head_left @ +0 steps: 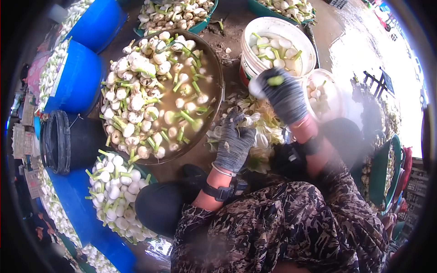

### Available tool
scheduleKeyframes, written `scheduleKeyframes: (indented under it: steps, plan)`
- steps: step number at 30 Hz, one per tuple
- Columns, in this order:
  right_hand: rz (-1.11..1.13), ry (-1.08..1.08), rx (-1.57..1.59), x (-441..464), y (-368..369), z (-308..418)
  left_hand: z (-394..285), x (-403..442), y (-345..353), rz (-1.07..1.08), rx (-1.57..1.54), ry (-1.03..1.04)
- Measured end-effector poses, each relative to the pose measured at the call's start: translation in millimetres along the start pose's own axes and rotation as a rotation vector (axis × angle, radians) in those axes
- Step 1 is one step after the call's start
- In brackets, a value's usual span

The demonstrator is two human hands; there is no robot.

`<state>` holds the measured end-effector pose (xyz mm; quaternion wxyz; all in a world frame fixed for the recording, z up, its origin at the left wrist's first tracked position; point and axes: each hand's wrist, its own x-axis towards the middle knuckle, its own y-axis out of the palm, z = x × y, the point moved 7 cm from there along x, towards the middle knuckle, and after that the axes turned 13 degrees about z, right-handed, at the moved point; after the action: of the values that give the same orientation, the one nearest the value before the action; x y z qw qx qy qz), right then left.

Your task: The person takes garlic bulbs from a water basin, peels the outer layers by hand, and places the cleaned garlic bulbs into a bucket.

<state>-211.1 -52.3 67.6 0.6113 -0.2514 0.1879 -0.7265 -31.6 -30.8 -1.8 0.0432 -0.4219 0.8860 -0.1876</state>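
My right hand (pixel 284 94), in a grey knit glove and smeared by motion, is closed around a garlic bulb (pixel 256 87) with a green stem end. It is just in front of a white bucket (pixel 248 38) where peeled bulbs sit in water. My left hand (pixel 235 142), gloved alike, holds nothing that I can see; its thumb stands apart from the fingers. A scrap of skin clings to its back. Beneath and between both hands lies a heap of peeled garlic skins (pixel 261 139). To the left, a wide round basin (pixel 221 91) holds unpeeled garlic (pixel 141 77) in muddy water.
A smaller white bucket (pixel 334 98) with bulbs stands at right. At lower left, white bulbs (pixel 119 193) fill another container. Blue tubs (pixel 79 77) and a black bucket (pixel 59 141) line the left. Green basins (pixel 200 26) of garlic sit at the back.
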Motion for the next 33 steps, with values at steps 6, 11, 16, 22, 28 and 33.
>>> scheduleKeyframes:
  steps: [6, 11, 16, 22, 28, 33]
  plan:
    - [-0.257, 0.007, -0.467, 67, -5, -16, 41, -16, -7, -0.070, -0.649, -0.251]
    - [0.907, 0.006, -0.830, 99, 202, -31, 37, -17, -36, -0.171, -0.442, -0.254]
    - [1.222, 0.087, -0.936, 104, 272, -56, 40, -20, -45, -0.125, -0.495, -0.255]
    - [0.970, 0.154, -0.181, 97, 222, -35, 49, -28, -67, -0.405, -0.391, -0.277]
    - [0.885, 0.200, 0.664, 32, 129, 11, 65, -8, -48, -0.379, -0.963, -0.322]
    - [0.806, 0.218, 0.768, -7, 95, 7, 35, 9, -8, -0.022, -1.263, -0.202]
